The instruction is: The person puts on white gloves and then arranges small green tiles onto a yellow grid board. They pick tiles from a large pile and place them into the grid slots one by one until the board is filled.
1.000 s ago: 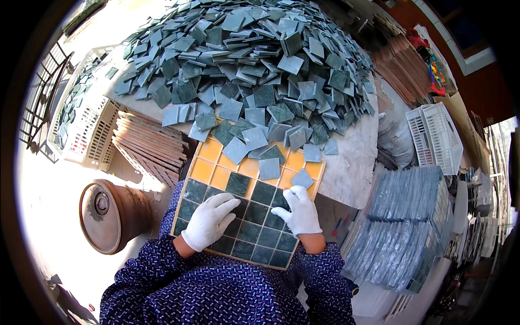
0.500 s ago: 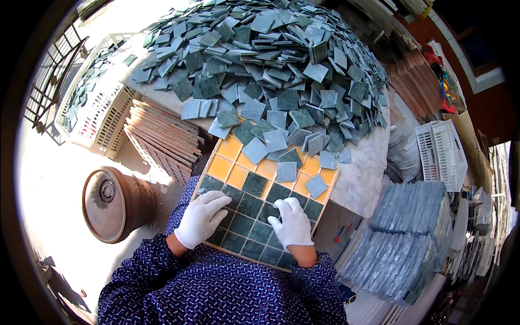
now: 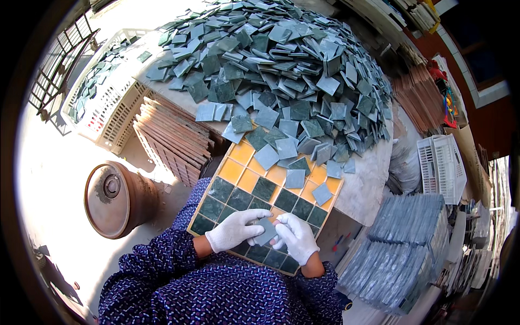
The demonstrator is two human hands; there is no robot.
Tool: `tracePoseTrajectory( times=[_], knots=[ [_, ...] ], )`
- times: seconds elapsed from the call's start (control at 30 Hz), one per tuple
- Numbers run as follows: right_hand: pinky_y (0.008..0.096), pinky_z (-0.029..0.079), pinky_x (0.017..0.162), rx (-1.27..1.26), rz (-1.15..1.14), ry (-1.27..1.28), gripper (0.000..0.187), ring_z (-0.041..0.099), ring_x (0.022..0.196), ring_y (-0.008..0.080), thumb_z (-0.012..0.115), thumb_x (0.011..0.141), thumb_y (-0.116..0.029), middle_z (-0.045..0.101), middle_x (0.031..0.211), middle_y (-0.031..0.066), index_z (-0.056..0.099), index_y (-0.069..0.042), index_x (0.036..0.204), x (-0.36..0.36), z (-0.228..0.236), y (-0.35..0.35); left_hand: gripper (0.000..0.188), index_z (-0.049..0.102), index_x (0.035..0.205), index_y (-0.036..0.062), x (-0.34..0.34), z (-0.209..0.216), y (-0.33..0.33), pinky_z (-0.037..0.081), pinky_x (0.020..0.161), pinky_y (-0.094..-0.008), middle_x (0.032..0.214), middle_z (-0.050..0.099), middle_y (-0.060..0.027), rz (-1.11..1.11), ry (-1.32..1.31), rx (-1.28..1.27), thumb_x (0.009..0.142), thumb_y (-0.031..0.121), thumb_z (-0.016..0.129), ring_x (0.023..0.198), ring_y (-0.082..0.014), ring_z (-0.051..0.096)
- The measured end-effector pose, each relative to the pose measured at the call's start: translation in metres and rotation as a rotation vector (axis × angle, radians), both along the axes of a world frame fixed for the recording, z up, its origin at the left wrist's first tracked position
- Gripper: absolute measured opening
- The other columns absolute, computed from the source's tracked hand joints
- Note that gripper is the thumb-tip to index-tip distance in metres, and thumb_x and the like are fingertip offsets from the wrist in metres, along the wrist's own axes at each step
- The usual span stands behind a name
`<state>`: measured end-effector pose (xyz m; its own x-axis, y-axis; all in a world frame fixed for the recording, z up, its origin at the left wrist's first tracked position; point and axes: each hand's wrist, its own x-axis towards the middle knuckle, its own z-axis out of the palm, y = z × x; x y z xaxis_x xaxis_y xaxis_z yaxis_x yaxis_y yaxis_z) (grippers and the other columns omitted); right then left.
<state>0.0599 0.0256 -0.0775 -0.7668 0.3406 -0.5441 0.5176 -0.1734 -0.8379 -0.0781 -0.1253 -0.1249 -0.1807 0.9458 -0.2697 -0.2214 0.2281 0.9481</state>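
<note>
Both gloved hands pinch one grey-green tile (image 3: 266, 232) over the yellow grid tray (image 3: 234, 171): left hand (image 3: 234, 229) at its 9 o'clock, right hand (image 3: 296, 237) at 3. Tile lies flat, empty yellow cells at 12 o'clock, both hands equally near

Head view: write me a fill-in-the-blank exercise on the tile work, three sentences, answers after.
1. Both hands, left hand and right hand, wear ____ gloves.
2. Together their fingers hold one grey-green tile over a grid tray whose empty cells are ____ in colour.
3. The loose tile pile lies on the ____ end of the tray from the person.

Missing words: white; yellow; far
</note>
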Motion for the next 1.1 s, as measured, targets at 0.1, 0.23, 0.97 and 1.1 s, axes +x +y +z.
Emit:
tracePoseTrajectory(
  times=[0.1,0.23,0.97,1.1],
  knots=[
    [0.0234,0.051,0.056,-0.162,-0.027,0.038,0.021,0.062,0.067,0.0136,0.049,0.096,-0.012,0.061,0.088,0.0096,0.055,0.004,0.109,-0.001,0.005,0.003,0.040,0.049,0.132,0.0053,0.006,-0.009,-0.005,0.046,0.069,-0.0231,0.099,0.057,-0.0040,0.084,-0.669,0.013,0.096,0.021,0.053,0.077,-0.0087,0.052],
    [0.0227,0.050,0.060,-0.004,-0.068,0.033,0.024,0.060,0.073,0.0120,0.052,0.094,-0.012,0.064,0.094,0.0122,0.054,0.005,0.111,0.005,0.006,0.001,0.035,0.050,0.131,0.0030,-0.021,-0.009,-0.028,0.046,0.065,-0.0202,0.106,0.057,-0.0061,0.307,-0.929,0.072,0.099,0.018,0.047,0.076,-0.0085,0.052],
    [0.0416,0.050,0.082,1.490,0.434,0.045,0.038,0.059,0.097,0.0315,0.072,0.075,-0.015,0.055,0.109,0.0113,0.056,-0.011,0.110,-0.054,-0.022,0.082,0.036,0.059,0.118,0.0029,-0.081,0.026,0.006,0.051,0.077,-0.0314,0.106,0.062,-0.0125,0.235,0.751,0.033,0.084,0.011,0.064,0.089,-0.0224,0.063],
    [0.0407,0.049,0.069,1.518,0.338,0.069,0.026,0.060,0.084,0.0283,0.070,0.076,-0.015,0.056,0.086,0.0070,0.054,-0.012,0.096,-0.039,-0.023,0.065,0.046,0.053,0.122,0.0026,-0.052,-0.007,0.039,0.048,0.089,-0.0398,0.121,0.053,-0.0162,0.124,1.128,0.189,0.080,0.012,0.068,0.103,-0.0359,0.057]
  ],
)
